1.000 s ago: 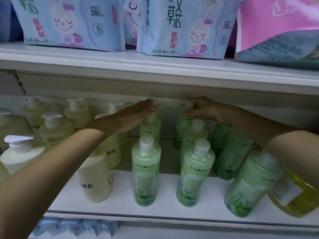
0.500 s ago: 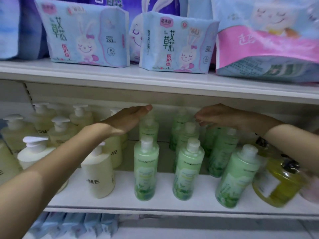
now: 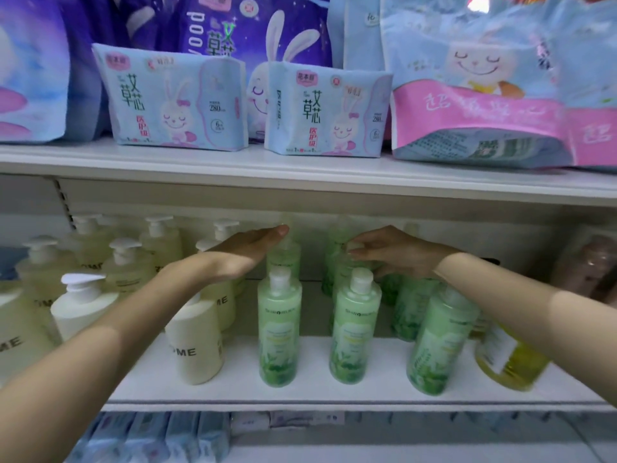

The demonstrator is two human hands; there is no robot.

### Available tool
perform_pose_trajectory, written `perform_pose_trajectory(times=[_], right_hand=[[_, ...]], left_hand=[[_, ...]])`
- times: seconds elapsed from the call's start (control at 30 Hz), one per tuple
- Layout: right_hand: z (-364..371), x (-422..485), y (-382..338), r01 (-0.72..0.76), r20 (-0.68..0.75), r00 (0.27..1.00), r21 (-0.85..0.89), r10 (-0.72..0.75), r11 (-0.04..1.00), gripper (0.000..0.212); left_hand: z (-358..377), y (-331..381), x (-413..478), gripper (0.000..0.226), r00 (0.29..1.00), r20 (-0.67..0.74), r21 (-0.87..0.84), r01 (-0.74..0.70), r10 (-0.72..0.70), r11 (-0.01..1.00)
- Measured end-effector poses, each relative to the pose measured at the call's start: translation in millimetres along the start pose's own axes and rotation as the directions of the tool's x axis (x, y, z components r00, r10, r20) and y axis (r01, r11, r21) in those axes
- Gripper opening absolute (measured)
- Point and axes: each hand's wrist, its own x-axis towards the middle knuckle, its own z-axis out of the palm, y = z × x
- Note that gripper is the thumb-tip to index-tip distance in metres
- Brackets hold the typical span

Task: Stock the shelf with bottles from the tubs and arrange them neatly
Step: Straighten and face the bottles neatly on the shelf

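Green bottles stand in rows on the white shelf (image 3: 334,392): one front left (image 3: 279,332), one front middle (image 3: 354,332), one front right (image 3: 440,342), with more behind them. My left hand (image 3: 247,250) reaches in flat, fingers straight, beside the cap of a rear green bottle (image 3: 283,259). My right hand (image 3: 390,250) hovers with loosely bent fingers over the caps of the rear green bottles (image 3: 337,259); I cannot tell whether it touches them. Neither hand holds a bottle.
Cream pump bottles (image 3: 195,342) fill the shelf's left part. A yellow bottle (image 3: 507,359) leans at the right, with a pinkish bottle (image 3: 587,265) behind it. The upper shelf (image 3: 300,172), close above my hands, carries blue packs (image 3: 173,101). Blue packets (image 3: 150,436) lie below.
The view has tilted up and back, showing more of the upper shelf. My right hand's fingers have opened and drawn slightly back from the rear caps. My left hand stays flat.
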Motion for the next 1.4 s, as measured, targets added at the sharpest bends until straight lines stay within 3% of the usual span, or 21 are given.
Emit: perform_pose_trajectory(times=[0.27,0.53,1.27,1.4], right_hand=[[2,5,1,0.043,-0.077,0.996,0.032,-0.040,0.999,0.019],[3,20,-2,0.053,-0.106,0.993,0.031,-0.050,0.998,0.021],[2,32,1,0.035,-0.049,0.998,0.037,-0.033,0.999,0.026],[-4,31,-1,0.031,-0.016,0.999,-0.009,-0.031,0.999,0.023]], left_hand=[[0,0,0,0.070,1.000,-0.001,-0.003,0.010,-0.010,1.000],[1,-1,-1,0.061,0.999,0.032,0.017,-0.010,0.010,1.000],[2,-2,0,0.061,0.998,0.056,0.028,-0.023,0.021,0.999],[2,-1,0,0.056,0.999,0.031,-0.071,-0.039,0.041,0.997]])
